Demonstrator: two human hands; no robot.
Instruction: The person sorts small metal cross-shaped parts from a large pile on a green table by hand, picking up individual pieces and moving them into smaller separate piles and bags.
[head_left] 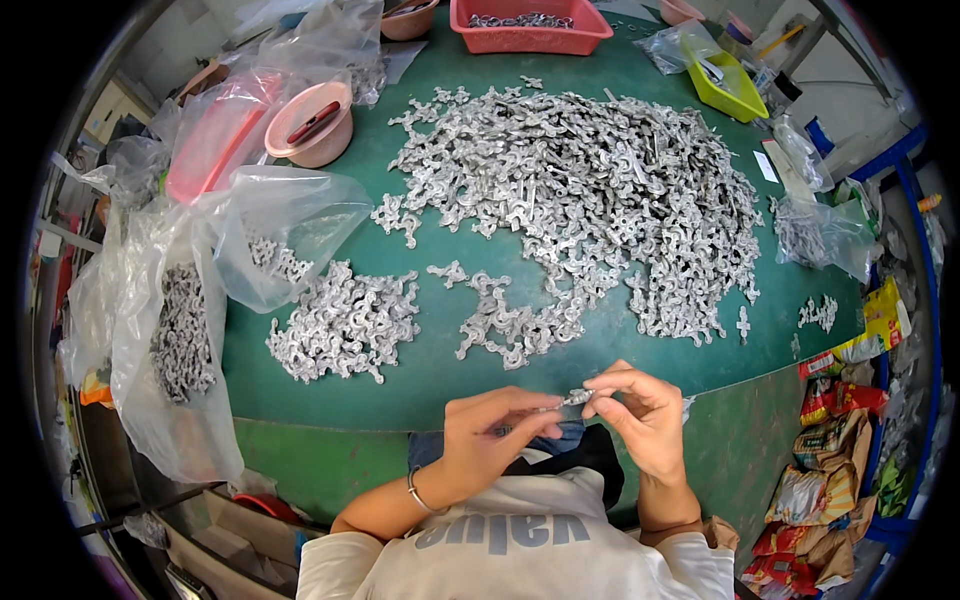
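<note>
Over the near edge of the green table, my left hand (492, 432) and my right hand (643, 415) meet at a small grey metal casting (577, 397). Both hands pinch it between thumb and fingertips, one from each side. Its exact shape is partly hidden by the fingers. Beyond my hands spreads a large heap of similar grey metal castings (600, 190), with a looser trail of them toward me. A smaller pile of castings (345, 322) lies to the left, by the mouth of a clear plastic bag (285, 225).
Clear bags of castings (182, 340) hang over the table's left edge. A pink bowl (312, 150) with a red-handled tool, a red tray (530, 38) of metal rings and a yellow-green basket (725, 92) stand farther back. Colourful packets (815, 490) fill a blue rack at right.
</note>
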